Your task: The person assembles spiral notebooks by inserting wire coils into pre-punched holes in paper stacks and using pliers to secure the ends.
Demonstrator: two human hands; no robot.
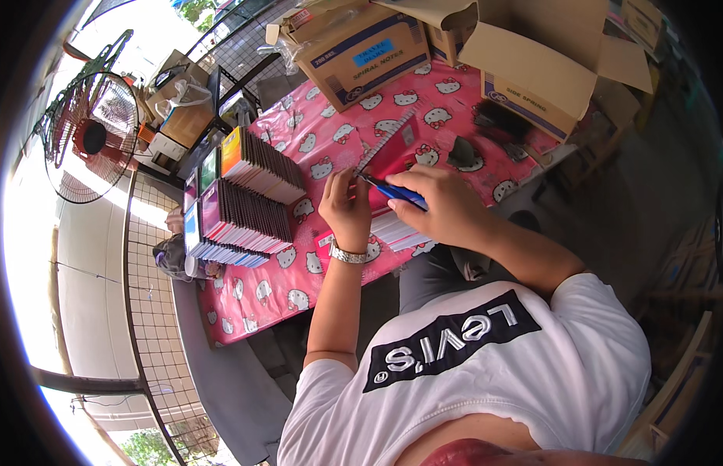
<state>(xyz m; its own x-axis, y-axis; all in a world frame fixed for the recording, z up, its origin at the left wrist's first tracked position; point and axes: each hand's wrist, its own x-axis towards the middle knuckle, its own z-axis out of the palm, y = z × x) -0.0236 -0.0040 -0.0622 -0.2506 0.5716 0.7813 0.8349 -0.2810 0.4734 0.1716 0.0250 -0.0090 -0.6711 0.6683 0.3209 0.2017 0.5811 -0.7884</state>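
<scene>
Blue-handled pliers (408,196) slantwise, pointed leftward and away, right fingers (412,180) curled round them, left fingers (341,185) curled, hold unclear.

Head camera is looking down past the white shirt (486,382); facing left hand (347,206), right hand (445,200), table (245,307); sitting near.

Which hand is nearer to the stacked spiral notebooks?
Left. The left hand is to the right of the stacked spiral notebooks, apart from them; the right hand, holding blue-handled pliers, is farther right.
</scene>
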